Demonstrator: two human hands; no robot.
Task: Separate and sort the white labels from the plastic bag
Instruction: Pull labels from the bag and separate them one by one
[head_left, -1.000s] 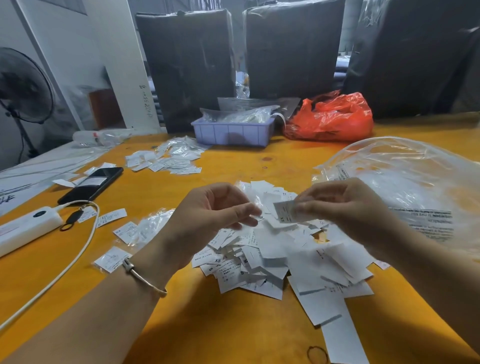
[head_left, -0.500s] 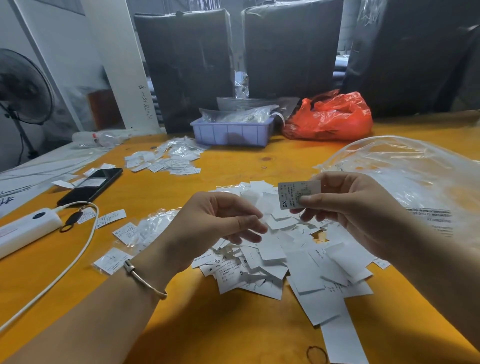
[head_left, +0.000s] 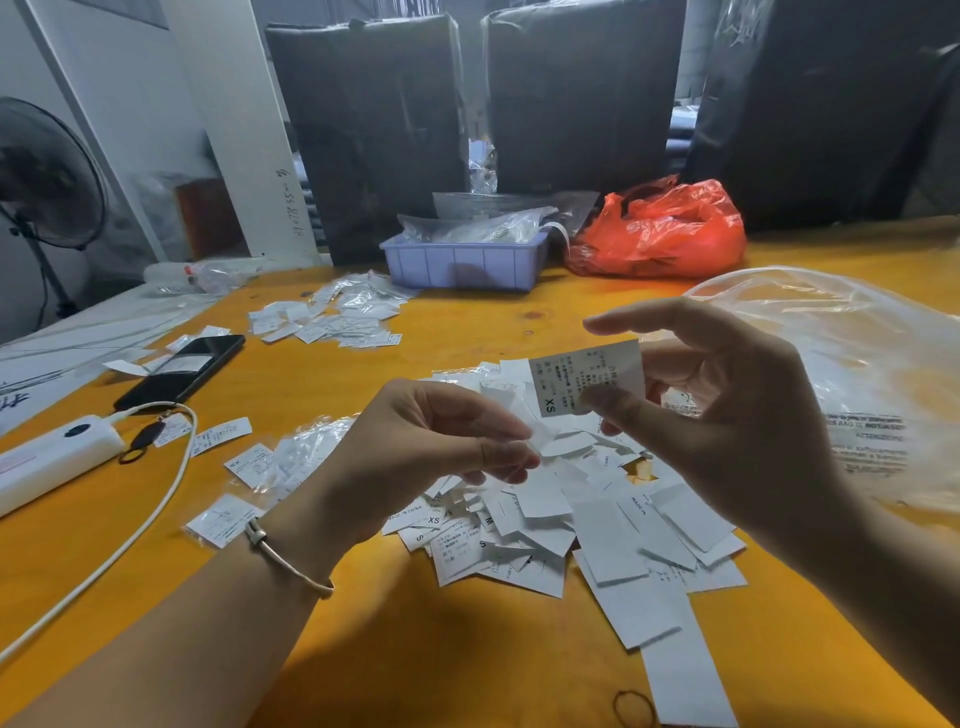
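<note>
Right hand (head_left: 727, 415) pinches an XS label (head_left: 587, 376); left hand (head_left: 431, 447) pinches a white scrap (head_left: 540, 434), above the label pile (head_left: 571, 514); bare table (head_left: 467, 649) nearer.

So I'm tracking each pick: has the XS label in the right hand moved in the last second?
Yes. The XS label, pinched by the right hand, has risen off the label pile, toward the purple tray.

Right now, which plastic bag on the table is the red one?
The red bag at the far edge, right of the purple tray. The big bag beside the right hand is clear.
</note>
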